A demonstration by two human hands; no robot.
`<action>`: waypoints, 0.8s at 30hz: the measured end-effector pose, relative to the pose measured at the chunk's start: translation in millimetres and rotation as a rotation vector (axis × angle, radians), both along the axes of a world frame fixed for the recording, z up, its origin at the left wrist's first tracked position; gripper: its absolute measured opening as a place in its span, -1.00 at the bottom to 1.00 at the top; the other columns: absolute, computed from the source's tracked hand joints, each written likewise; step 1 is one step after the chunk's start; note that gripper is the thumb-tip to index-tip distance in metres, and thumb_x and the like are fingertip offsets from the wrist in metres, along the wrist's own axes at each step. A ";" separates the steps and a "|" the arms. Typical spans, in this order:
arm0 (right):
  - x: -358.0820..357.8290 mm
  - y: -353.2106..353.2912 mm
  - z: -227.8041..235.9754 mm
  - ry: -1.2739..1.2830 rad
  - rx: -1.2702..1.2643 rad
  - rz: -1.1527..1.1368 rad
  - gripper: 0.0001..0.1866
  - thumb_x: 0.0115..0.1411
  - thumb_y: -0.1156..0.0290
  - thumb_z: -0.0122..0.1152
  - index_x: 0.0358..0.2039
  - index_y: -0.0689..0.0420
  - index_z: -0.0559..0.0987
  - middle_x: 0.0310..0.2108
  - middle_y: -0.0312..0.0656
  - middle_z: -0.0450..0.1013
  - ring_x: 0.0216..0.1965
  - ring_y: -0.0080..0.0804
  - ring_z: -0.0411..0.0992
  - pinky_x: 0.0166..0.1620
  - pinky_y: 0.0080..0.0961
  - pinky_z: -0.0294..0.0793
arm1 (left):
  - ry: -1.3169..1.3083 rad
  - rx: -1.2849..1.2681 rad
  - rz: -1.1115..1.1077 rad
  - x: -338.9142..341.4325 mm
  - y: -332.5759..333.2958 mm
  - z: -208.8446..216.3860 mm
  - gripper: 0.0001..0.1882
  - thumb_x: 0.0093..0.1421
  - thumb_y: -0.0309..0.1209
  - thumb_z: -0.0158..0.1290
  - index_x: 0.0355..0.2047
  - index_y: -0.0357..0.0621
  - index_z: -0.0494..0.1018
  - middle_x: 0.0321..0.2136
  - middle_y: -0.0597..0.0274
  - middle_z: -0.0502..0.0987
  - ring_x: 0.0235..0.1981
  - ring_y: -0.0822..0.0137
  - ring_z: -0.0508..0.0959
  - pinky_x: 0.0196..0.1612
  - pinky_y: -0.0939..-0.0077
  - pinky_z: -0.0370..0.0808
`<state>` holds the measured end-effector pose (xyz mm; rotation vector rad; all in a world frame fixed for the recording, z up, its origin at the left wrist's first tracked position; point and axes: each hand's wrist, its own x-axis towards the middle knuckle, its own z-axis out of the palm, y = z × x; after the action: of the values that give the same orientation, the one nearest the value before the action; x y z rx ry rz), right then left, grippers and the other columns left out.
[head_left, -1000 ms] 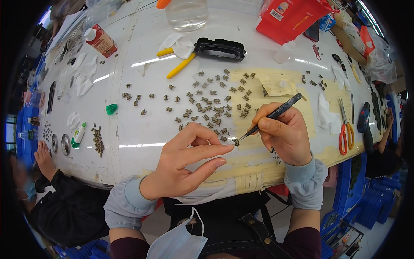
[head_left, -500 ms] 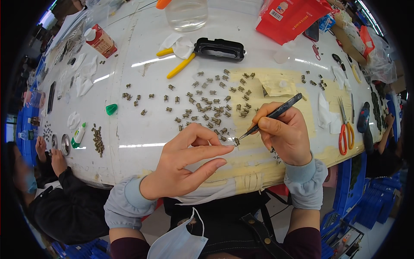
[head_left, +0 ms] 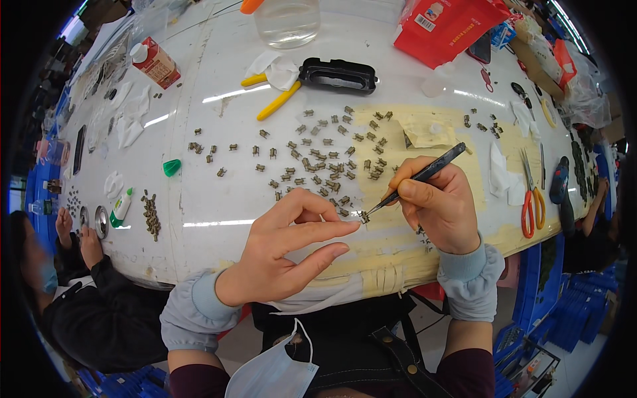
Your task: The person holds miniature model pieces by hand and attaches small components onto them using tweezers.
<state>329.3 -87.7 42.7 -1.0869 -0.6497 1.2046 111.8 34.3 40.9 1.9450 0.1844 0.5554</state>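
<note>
My right hand [head_left: 441, 209] is closed pen-like around dark tweezers [head_left: 431, 169], whose tips point down and left. At those tips is a small brownish metal part [head_left: 364, 217] with short legs. My left hand [head_left: 275, 249] lies just left of it, palm inward, its index finger stretched close to the part and its thumb apart; it holds nothing visible. Beyond both hands, many similar metal parts [head_left: 318, 156] are scattered over the white tabletop [head_left: 219, 255]. A few small pieces [head_left: 424, 239] lie under my right hand, partly hidden by it.
Yellow-handled pliers [head_left: 275, 105] lie by a black case [head_left: 337, 77]. Scissors [head_left: 529, 199], a red bag [head_left: 444, 30], a clear jar [head_left: 287, 23] and a drink carton [head_left: 156, 64] stand around. A glue bottle [head_left: 121, 209] and a co-worker's hands [head_left: 89, 245] are at left.
The metal part at the tweezers' tips has shifted very slightly to the right, away from my left index fingertip. Both my hands stay almost still.
</note>
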 end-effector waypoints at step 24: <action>-18.0 -5.3 9.2 -0.296 0.258 0.041 -0.87 0.03 0.50 0.35 -0.42 0.28 0.63 -0.38 0.03 0.53 -0.56 -0.49 0.46 -0.53 -0.67 0.48 | -0.036 -0.126 0.017 -1.0 5.4 -3.4 -0.50 -0.13 -0.51 0.38 -0.13 -0.17 0.49 -0.19 0.21 0.41 -0.28 0.45 0.37 -0.32 0.63 0.31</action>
<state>311.4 -93.0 51.9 -1.0438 -1.0299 0.9698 110.7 39.7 37.5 1.8113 0.2080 0.5762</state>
